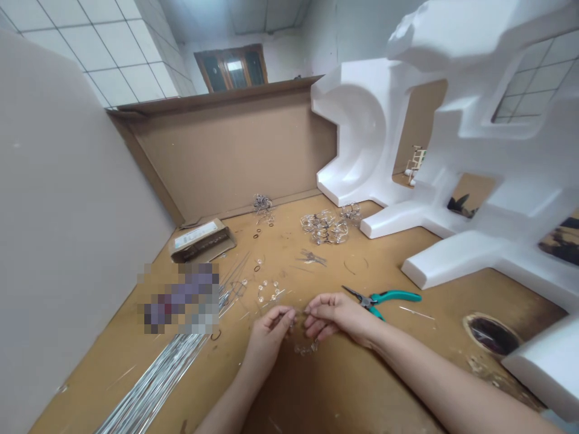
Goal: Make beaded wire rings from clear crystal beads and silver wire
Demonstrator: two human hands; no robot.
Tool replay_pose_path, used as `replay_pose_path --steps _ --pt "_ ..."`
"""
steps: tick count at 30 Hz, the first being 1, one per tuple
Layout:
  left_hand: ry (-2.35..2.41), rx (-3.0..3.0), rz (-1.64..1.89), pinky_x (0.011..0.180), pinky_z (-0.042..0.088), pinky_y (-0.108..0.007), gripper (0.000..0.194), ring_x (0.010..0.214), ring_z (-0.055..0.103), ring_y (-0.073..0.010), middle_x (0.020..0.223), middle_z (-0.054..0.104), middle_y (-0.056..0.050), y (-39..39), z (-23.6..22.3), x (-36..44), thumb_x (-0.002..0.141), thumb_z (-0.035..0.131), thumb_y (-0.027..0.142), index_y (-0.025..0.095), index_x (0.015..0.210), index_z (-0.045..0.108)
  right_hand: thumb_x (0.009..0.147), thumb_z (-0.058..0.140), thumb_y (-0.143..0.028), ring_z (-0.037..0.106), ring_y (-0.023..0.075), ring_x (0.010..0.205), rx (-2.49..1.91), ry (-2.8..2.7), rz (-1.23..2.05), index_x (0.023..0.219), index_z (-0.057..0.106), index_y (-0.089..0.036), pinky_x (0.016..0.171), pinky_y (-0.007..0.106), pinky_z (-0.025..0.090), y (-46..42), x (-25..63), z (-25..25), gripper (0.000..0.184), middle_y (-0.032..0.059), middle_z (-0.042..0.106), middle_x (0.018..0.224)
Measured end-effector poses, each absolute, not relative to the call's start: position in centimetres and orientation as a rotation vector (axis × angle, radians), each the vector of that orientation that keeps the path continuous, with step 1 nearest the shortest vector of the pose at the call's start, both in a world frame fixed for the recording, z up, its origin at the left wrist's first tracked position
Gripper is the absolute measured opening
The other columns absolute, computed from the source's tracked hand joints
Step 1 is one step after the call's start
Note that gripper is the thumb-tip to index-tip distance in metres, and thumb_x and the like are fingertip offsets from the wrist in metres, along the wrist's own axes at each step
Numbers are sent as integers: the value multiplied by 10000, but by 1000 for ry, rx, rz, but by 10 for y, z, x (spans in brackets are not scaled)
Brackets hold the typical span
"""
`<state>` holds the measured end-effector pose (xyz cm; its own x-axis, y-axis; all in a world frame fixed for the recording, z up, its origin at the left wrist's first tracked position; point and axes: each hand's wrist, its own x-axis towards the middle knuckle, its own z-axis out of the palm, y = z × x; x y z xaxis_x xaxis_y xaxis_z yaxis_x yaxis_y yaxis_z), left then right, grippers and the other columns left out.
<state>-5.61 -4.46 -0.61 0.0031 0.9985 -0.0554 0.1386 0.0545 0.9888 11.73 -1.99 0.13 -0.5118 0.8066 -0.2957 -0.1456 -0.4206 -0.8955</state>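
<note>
My left hand (272, 325) is closed in a pinch between thumb and forefinger. Facing it across a small gap, my right hand (332, 316) pinches too. Between and below them hangs a thin loop strung with clear beads (306, 348); its ends seem to run up into the fingertips of both hands. What the fingertips pinch exactly is too small to make out. Just beyond my hands lie several loose clear beads (268, 290). Pliers with teal handles (382, 298) rest beside my right hand, their jaws pointing left.
A bundle of straight metal wires (167, 367) lies at the left, near a blurred-out object (181, 298) and a small cardboard box (202, 240). Finished-looking beaded wire pieces (323, 227) sit further back. White foam packaging (429, 265) stands at the right, by a round hole (493, 334).
</note>
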Motion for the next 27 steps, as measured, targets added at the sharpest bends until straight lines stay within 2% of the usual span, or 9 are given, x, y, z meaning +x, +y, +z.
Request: replay_pose_path --steps 4,9,14,19,27 --pt "1336 1227 1157 461 375 -197 296 479 468 -86 586 562 14 -45 -8 -57 669 624 431 139 715 610 651 583 -267 652 167 662 -1041 -1134 1957 860 551 -127 512 237 480 -16 120 0 254 78 678 763" --pt "1320 1105 1337 501 418 -201 274 520 500 -87 655 573 14 -43 -7 -61 687 626 408 149 773 596 638 620 -308 636 172 730 -1060 -1290 1927 838 599 -120 454 202 460 -17 121 0 275 87 669 816" --pt "1279 1068 1355 480 420 -202 269 528 512 -93 669 571 11 -43 -5 -61 683 634 399 148 772 593 588 671 -280 598 128 586 -1071 -1446 1913 808 616 -116 434 198 439 -22 118 -1 280 37 645 685" --pt "1248 1104 1312 457 410 -202 254 483 494 -82 662 555 18 -44 -5 -59 703 616 394 151 766 577 597 645 -243 551 101 539 -1099 -1463 1808 761 600 -123 447 196 431 -18 119 -2 209 -3 596 585" --pt "1184 1183 1027 494 435 -219 288 515 552 -101 678 584 2 -46 -2 -56 719 573 428 142 758 562 626 645 -325 442 53 434 -1196 -1441 1636 794 597 -148 379 169 305 -17 120 3 248 -38 553 565"
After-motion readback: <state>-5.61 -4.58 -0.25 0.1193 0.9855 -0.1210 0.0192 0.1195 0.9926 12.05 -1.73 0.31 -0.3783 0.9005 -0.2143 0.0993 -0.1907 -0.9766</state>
